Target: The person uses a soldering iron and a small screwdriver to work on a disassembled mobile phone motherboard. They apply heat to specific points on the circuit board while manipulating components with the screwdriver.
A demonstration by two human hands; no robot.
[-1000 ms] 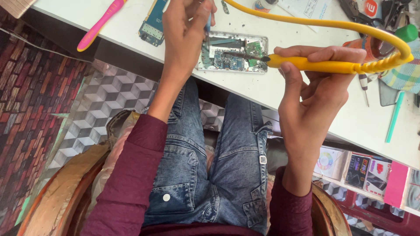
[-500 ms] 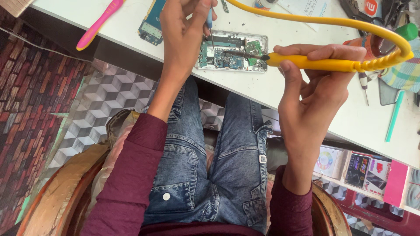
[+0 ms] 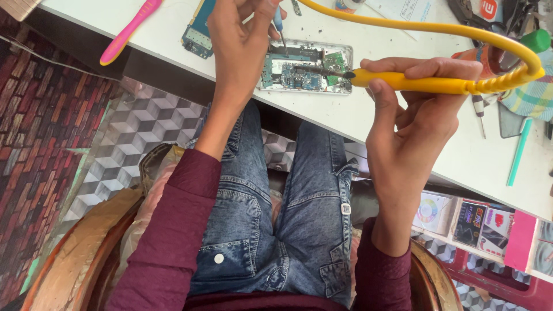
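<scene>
Soldering in progress on an opened phone [image 3: 304, 68] lying flat on the white worktop [image 3: 403, 132], near its front edge, straight ahead of the seated person's knees. Back cover is off; green and blue circuit boards are exposed inside the pale frame.

Right hand [image 3: 412, 115] grips a yellow soldering iron [image 3: 426, 83]; fingers wrapped along the handle, thumb pressed against its underside. Dark tip reaches left over the phone and rests at or just above the board's right-middle area; contact cannot be told for sure. Yellow cord [image 3: 461, 31] loops up and back across the worktop.

Left hand [image 3: 245, 46] hovers over the phone's left end, fingers pinching a thin blue-handled tool [image 3: 280, 29], its point angled down toward the board's upper edge.

Progress, judged: disassembly is done, board work is under way; reassembly is not begun, since the board lies bare and no cover sits on it.

Around: a second small circuit board [image 3: 199, 31] just left of the left hand, a pink toothbrush [image 3: 129, 31] farther left, a screwdriver [image 3: 479, 112] and teal stick [image 3: 519, 152] to the right. Jeans, maroon sleeves, patterned floor below.
</scene>
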